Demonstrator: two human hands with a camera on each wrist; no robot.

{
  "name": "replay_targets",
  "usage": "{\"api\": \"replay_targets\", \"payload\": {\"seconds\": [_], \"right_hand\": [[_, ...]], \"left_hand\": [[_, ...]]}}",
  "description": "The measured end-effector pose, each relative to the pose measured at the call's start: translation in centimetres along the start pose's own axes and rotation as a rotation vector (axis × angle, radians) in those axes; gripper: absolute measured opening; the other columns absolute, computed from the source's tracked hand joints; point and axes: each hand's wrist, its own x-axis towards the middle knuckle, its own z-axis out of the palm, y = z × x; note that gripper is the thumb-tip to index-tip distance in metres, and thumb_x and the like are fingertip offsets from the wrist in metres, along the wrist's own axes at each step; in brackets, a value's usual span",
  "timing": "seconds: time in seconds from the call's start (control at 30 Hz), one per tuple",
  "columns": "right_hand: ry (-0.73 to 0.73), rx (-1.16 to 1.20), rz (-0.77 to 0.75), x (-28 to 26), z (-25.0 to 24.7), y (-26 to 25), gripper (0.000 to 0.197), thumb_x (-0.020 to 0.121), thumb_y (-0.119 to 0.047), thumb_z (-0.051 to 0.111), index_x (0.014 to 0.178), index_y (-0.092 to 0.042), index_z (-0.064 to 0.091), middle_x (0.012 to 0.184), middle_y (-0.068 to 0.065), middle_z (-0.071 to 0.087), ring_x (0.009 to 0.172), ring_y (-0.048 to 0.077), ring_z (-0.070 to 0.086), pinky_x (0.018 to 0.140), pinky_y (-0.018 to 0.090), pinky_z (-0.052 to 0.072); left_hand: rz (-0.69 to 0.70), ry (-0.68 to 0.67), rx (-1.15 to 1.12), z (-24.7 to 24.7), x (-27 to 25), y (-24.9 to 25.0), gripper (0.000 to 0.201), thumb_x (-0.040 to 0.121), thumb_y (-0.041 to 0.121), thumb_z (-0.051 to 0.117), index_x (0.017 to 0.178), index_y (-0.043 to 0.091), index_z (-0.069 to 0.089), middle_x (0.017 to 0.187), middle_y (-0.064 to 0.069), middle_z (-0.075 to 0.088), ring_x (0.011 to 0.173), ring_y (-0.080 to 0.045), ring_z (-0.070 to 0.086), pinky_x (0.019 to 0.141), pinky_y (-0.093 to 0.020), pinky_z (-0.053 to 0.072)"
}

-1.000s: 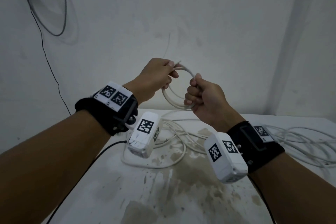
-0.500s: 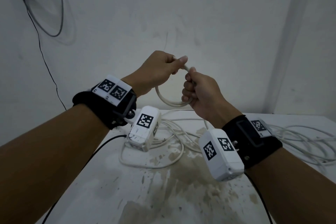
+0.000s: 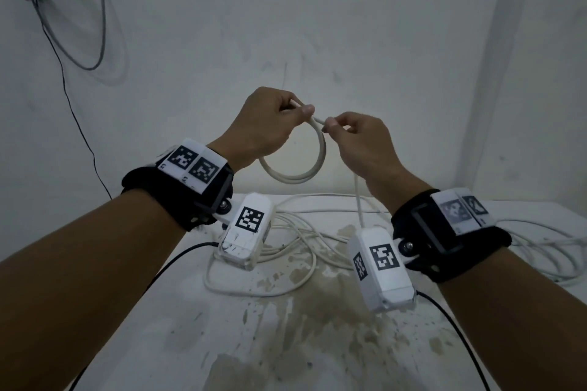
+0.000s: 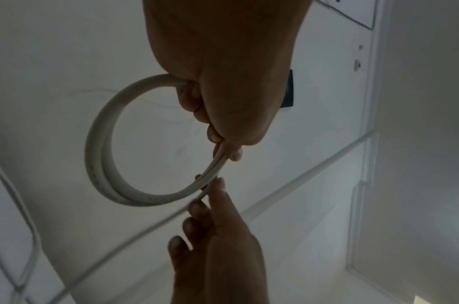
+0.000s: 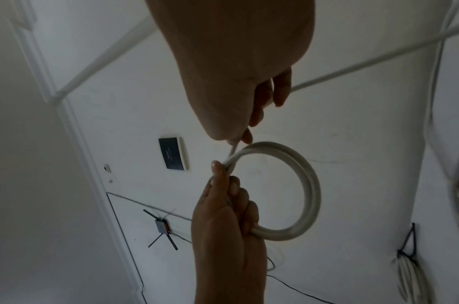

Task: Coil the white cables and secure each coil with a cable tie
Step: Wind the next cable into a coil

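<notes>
A small coil of white cable (image 3: 295,176) of two or three turns hangs in the air above the table. My left hand (image 3: 295,111) grips the coil's top, thumb pressed on the strands. Just to its right, my right hand (image 3: 332,127) pinches the same cable between thumb and fingertips where it joins the coil. From there the free strand (image 3: 359,200) drops to the table. The left wrist view shows the coil (image 4: 98,160) under my left hand (image 4: 223,148), with the right fingertips (image 4: 218,185) on it. In the right wrist view my right hand (image 5: 239,139) meets the coil (image 5: 311,185).
Loose white cable (image 3: 286,232) lies tangled on the stained white table (image 3: 222,343) below the hands, and more loops (image 3: 540,247) lie at the right. A thin black cord (image 3: 79,124) hangs down the wall at the left. The wall stands close behind the table.
My right hand has let go its fist grip on the coil's right side and now pinches the cable at the top beside the left thumb. The coil hangs from the left hand.
</notes>
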Motion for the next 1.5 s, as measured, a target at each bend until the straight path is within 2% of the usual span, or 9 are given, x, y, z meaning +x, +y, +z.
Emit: {"api": "replay_targets", "payload": {"seconds": [0.13,0.37,0.53,0.7,0.97,1.13,1.23,1.37,1.5], "right_hand": [[-0.062,-0.055,0.002,0.3,-0.9,-0.2,0.024,0.094,-0.040,0.062,0.083,-0.027,0.079,0.090,-0.011,0.071,0.094,0.010,0.063,0.086,0.031,0.048],[-0.148,0.013,-0.013,-0.2,-1.5,0.6,0.024,0.091,-0.035,0.069,0.084,-0.015,0.079,0.089,0.002,0.075,0.087,0.009,0.066,0.081,0.026,0.049],[-0.540,0.686,0.278,-0.5,-1.3,1.4,0.022,0.097,-0.032,0.056,0.095,-0.011,0.060,0.104,0.011,0.070,0.096,0.024,0.067,0.098,0.047,0.049],[-0.781,1.010,0.414,-1.3,-0.4,0.8,0.040,0.102,-0.033,0.035,0.097,-0.004,0.063,0.057,0.003,0.046,0.053,0.018,0.045,0.083,0.040,0.049],[-0.425,0.883,0.432,-1.7,2.0,0.1,0.047,0.104,-0.039,0.035,0.062,-0.018,0.036,0.046,-0.006,0.021,0.039,0.012,0.017,0.042,0.026,0.022],[-0.069,0.718,0.394,-1.6,2.8,1.1,0.047,0.105,-0.036,0.037,0.061,-0.018,0.039,0.042,-0.006,0.028,0.036,0.011,0.021,0.040,0.023,0.021],[0.120,0.772,0.407,-1.1,2.9,2.0,0.047,0.105,-0.037,0.036,0.062,-0.019,0.040,0.044,-0.005,0.030,0.037,0.012,0.023,0.040,0.023,0.021],[0.272,0.868,0.413,-0.5,3.2,2.8,0.045,0.104,-0.038,0.035,0.065,-0.019,0.041,0.047,-0.004,0.031,0.041,0.014,0.024,0.043,0.024,0.023],[0.269,0.932,0.428,-0.9,3.6,2.8,0.045,0.105,-0.039,0.035,0.066,-0.018,0.041,0.046,-0.005,0.031,0.040,0.015,0.025,0.042,0.024,0.028]], "left_hand": [[0.016,0.066,0.068,0.2,0.1,-0.1,0.025,0.094,0.029,0.065,0.082,0.008,0.074,0.046,0.013,0.044,0.044,-0.004,0.038,0.052,-0.018,0.034],[0.071,0.044,-0.027,0.5,-0.7,-0.6,0.026,0.095,0.026,0.064,0.085,0.004,0.073,0.060,-0.008,0.050,0.053,-0.009,0.040,0.052,-0.018,0.034],[0.110,0.012,-0.147,0.1,-1.0,-0.1,0.025,0.098,0.019,0.060,0.091,-0.002,0.073,0.059,0.002,0.047,0.051,-0.005,0.038,0.051,-0.014,0.032],[0.118,-0.044,-0.164,-0.1,-1.3,0.0,0.027,0.099,0.017,0.058,0.093,-0.007,0.070,0.061,-0.002,0.044,0.049,-0.004,0.035,0.049,-0.014,0.031],[0.000,-0.048,-0.056,0.4,-1.3,-1.2,0.024,0.097,0.029,0.061,0.088,0.010,0.071,0.068,-0.009,0.055,0.056,-0.019,0.044,0.052,-0.026,0.039],[-0.075,-0.135,0.293,-0.5,-1.8,-0.7,0.038,0.099,0.042,0.054,0.128,0.018,0.055,0.115,0.006,0.060,0.101,-0.010,0.057,0.087,-0.025,0.044],[-0.044,-0.283,0.167,-1.0,-4.0,1.8,0.023,0.102,0.031,0.050,0.093,0.015,0.064,0.082,0.005,0.068,0.075,-0.011,0.063,0.073,-0.028,0.048],[-0.222,-0.721,-0.057,1.8,-9.0,3.0,0.036,0.104,0.025,0.045,0.088,0.003,0.069,0.065,-0.001,0.065,0.063,-0.013,0.065,0.064,-0.027,0.053],[-0.551,-0.568,-0.131,3.9,-10.7,0.4,0.041,0.106,0.027,0.042,0.102,-0.004,0.068,0.067,-0.004,0.071,0.063,-0.017,0.069,0.055,-0.020,0.051]]}}
